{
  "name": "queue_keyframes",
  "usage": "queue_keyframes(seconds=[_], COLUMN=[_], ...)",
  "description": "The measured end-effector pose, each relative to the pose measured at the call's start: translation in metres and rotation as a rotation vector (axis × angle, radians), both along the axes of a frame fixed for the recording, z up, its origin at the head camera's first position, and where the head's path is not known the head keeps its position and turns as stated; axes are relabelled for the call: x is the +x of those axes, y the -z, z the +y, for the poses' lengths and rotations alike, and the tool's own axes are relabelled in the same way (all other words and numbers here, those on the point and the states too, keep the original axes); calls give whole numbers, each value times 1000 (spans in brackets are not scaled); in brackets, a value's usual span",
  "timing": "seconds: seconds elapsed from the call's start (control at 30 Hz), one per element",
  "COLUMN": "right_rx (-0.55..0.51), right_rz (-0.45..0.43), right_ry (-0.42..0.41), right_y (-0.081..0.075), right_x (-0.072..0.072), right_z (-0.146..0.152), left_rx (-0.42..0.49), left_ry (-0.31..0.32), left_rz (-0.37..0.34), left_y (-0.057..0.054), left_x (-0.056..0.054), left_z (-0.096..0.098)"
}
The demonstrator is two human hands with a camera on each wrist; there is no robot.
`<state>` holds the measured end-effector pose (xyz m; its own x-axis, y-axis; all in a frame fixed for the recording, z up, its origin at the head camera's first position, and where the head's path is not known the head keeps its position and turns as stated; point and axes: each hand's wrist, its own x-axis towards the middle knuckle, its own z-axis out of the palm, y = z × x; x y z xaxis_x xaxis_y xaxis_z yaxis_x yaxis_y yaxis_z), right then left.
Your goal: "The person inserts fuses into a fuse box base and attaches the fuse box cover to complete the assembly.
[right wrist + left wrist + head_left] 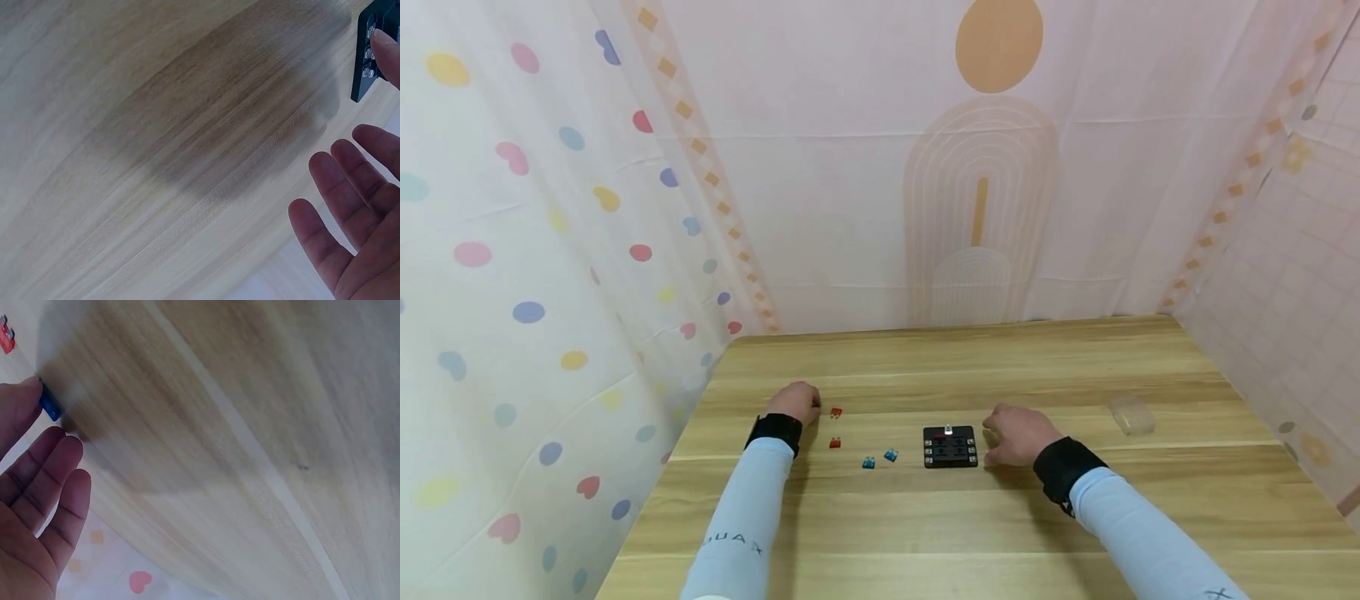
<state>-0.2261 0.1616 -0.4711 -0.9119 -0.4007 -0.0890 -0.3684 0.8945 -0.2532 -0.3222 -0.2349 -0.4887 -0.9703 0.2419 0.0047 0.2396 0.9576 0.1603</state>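
My left hand (pixel 796 402), at the left of the table, pinches a small blue blade fuse (pixel 50 406) between thumb and fingertips. Two red blade fuses (pixel 836 412) lie just right of that hand, one nearer me than the other. Further right are two blue blade fuses (pixel 891 455). The black fuse block (pixel 951 458) sits flat at mid-table, with metal screw terminals along its sides and a bit of red in its upper left slot. Beside its right edge is my right hand (pixel 1018 435), fingers apart; the thumb (pixel 386 53) overlaps the block's edge in the right wrist view.
A clear plastic cover (pixel 1131 415) lies on the wooden table (pixel 880 533) to the right of my right hand. Patterned curtains (pixel 835 208) hang behind the table and along its left and right sides.
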Motion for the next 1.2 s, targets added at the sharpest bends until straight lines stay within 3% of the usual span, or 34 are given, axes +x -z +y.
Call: queue_keyframes(seconds=[0.63,1.03,1.2], right_rx=[12,15,7], right_rz=[-2,-2,-17], right_ry=[6,1,15], right_y=[0,-3,-4], right_x=[1,2,3], right_z=[-1,0,0], left_rx=[-28,-52,-48], left_ry=[-25,-43,-21], left_rz=[-8,45,36], left_y=[-3,-3,0], left_x=[4,3,4], left_z=[4,3,3])
